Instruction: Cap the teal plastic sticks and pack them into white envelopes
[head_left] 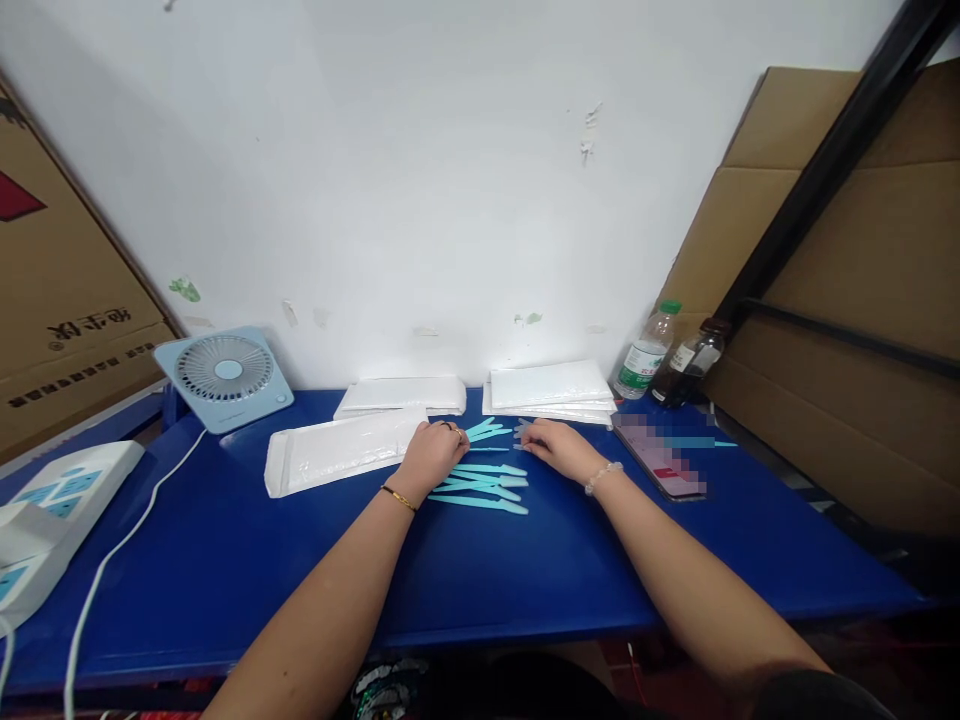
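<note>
Several slim turquoise sticks shaped like eyebrow razors [487, 482] lie roughly side by side on the blue table, their wider ends toward the right. More of them lie crossed in a small heap [487, 430] farther back. My left hand [435, 452] is closed over the left ends, and one thin razor [491, 449] sticks out from its fingertips. Opposite it, my right hand [559, 448] has its fingertips pinched together beside small translucent caps [520, 430]. What the right fingertips hold is too small to make out. Between the two hands is a narrow gap.
White padded mailers [337, 452] lie left of my hands, with further stacks [551, 388] against the wall. A blue fan [225, 375] and a power strip [71, 510] stand left. At right are a phone [664, 460], a water bottle [646, 355] and a dark bottle [688, 365].
</note>
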